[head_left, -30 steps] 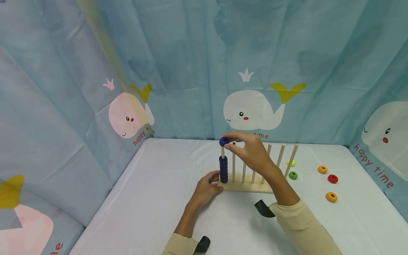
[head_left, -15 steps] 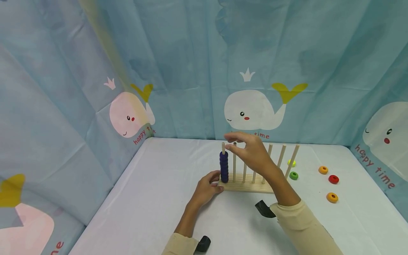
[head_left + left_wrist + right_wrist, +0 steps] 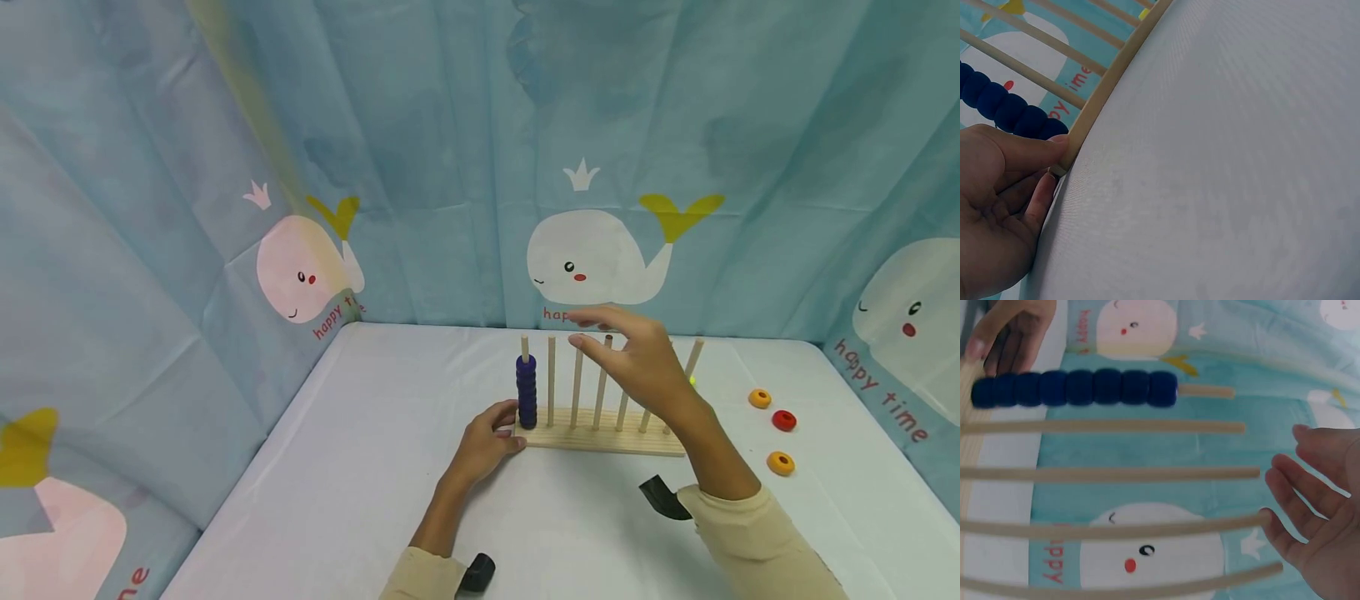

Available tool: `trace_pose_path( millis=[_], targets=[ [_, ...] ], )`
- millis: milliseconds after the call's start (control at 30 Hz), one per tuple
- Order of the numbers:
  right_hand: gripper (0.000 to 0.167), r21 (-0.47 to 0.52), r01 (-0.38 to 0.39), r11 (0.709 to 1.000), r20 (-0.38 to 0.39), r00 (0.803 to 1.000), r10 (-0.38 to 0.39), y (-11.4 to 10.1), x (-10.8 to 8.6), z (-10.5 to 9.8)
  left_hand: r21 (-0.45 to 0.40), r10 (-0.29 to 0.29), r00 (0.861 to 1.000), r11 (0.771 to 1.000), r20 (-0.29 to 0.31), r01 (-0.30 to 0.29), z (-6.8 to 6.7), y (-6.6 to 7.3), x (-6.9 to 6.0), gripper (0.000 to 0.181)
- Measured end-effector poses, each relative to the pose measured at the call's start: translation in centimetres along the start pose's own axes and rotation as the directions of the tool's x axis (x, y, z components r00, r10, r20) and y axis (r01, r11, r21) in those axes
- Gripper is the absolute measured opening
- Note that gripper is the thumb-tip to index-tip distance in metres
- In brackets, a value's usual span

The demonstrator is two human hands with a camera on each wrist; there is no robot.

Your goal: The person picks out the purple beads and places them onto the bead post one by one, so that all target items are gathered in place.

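Observation:
A wooden peg rack with a row of upright dowels stands on the table. Its leftmost dowel carries a stack of dark blue beads, and the bare dowel tip sticks out above them. At the rack's left end, my left hand pinches the base; the left wrist view shows the thumb on one face of it. My right hand hovers by the tops of the middle dowels, thumb and fingers apart, holding nothing. The right wrist view shows its spread fingers beside the dowel ends.
To the right of the rack lie two orange beads and a red bead. A yellow-green bead is mostly hidden by the right arm. Behind the table hangs a blue curtain with whales.
My right hand let go of a blue bead, which dropped onto the stack. The hand then moved right along the dowel tops. My left hand stayed on the base.

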State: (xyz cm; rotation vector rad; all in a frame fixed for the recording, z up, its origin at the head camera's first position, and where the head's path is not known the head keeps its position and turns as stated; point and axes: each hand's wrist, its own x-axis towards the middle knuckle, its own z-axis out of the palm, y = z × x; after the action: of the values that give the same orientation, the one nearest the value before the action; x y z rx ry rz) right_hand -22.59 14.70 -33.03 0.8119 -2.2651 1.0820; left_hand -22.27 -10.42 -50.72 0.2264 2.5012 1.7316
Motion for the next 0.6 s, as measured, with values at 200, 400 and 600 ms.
trace_pose_path(
  millis=[200, 400, 600],
  targets=[
    [0.032, -0.08, -0.03, 0.996, -0.061, 0.998, 0.025, 1.5, -1.5, -2.7, 0.007, 0.003, 1.0, 1.0, 0.001, -0.003, -0.2, 0.0, 0.2, 0.066],
    [0.035, -0.182, -0.058, 0.982, -0.104, 0.994, 0.04, 3.9, -3.3, -6.4, -0.007, 0.008, 0.999, 1.0, 0.043, -0.008, -0.9, 0.3, 0.2, 0.065],
    [0.034, -0.254, -0.179, 0.95, -0.119, 0.981, 0.153, 6.9, -6.2, -9.6, 0.087, 0.024, 1.0, 0.996, -0.019, -0.022, -3.3, 0.5, 0.5, 0.059]
  ],
)
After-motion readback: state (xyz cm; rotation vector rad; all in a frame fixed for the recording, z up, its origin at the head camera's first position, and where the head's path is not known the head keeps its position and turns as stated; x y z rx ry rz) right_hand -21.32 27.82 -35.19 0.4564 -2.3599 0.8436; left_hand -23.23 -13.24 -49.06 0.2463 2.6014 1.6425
